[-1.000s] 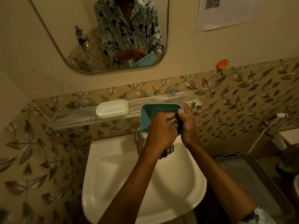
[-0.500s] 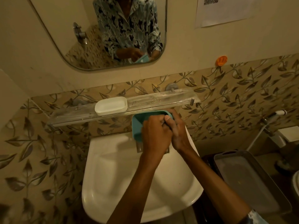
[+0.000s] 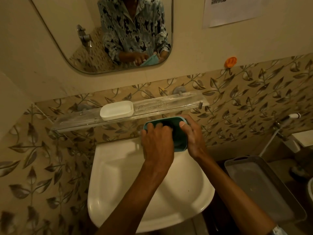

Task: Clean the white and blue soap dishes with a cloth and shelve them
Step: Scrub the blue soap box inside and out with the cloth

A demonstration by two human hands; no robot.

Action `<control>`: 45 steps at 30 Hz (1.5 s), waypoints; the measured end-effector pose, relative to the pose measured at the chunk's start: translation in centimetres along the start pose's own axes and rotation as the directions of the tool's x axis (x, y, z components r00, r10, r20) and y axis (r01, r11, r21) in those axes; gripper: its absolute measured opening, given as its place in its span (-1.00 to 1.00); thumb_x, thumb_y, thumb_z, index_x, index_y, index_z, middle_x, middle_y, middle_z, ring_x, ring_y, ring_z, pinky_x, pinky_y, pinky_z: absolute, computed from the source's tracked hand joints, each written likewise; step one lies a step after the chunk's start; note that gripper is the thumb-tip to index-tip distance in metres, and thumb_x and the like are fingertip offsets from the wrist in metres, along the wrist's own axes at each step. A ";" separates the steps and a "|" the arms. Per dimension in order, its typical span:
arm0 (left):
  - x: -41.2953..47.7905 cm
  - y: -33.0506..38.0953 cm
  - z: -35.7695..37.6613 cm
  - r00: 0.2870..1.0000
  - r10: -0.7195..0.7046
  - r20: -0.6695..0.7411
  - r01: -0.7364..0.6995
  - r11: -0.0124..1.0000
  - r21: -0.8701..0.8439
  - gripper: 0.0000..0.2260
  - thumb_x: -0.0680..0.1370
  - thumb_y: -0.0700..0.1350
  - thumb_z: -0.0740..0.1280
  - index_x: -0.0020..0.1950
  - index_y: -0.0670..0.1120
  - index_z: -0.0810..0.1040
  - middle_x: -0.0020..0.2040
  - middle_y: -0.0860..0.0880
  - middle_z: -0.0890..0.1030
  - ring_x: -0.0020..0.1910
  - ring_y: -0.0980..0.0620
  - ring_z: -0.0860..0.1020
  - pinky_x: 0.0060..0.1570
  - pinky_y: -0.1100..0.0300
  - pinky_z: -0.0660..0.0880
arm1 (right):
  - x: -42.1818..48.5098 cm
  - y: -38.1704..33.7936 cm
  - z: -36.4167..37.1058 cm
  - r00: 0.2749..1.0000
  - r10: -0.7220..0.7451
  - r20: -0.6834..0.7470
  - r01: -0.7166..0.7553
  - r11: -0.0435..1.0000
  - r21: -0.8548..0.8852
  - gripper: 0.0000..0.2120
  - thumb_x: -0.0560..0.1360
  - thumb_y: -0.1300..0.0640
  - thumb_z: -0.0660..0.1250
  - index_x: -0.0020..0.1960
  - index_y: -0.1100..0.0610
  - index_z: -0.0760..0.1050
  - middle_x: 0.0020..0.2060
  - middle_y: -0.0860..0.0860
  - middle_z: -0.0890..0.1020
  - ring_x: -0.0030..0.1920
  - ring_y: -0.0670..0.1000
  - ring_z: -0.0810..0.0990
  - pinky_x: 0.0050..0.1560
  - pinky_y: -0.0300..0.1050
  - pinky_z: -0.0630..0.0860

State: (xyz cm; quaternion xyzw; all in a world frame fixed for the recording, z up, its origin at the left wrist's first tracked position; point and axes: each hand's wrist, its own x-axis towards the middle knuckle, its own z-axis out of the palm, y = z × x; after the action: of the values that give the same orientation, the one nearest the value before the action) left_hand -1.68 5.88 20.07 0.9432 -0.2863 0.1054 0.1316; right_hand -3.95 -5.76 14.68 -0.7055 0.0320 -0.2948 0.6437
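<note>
Blue dish [image 3: 179, 143] | right hand [image 3: 193, 139] grips rim | left hand [image 3: 157, 144] inside, hold unclear | white dish [image 3: 116, 110] empty, shelved

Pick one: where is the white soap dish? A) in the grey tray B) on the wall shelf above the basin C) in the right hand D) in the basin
B: the white soap dish sits on the shelf above the basin; the right hand grips the blue soap dish while the left hand presses a dark cloth into it.

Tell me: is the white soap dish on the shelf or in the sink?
On the shelf. The white soap dish sits open side up on the glass shelf above the sink.
</note>
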 end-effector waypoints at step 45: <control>-4.8 -0.3 1.4 0.982 0.010 0.189 0.013 0.992 -0.123 -0.63 0.47 -0.18 0.37 0.19 0.17 0.46 0.22 0.14 0.50 0.20 -0.02 0.32 -0.09 0.14 0.08 | -1.4 1.6 -1.5 0.995 -0.093 0.044 0.095 0.994 -0.053 -0.64 0.48 -0.07 0.16 0.13 0.13 0.49 -0.05 0.03 0.60 -0.04 0.05 0.58 -0.09 -0.05 0.58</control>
State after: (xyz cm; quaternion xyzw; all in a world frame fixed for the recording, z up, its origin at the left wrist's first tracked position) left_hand -5.26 8.16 17.35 0.9391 -0.3029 -0.0028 0.1622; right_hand -5.25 -6.78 12.65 -0.7294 -0.0064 -0.3090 0.6102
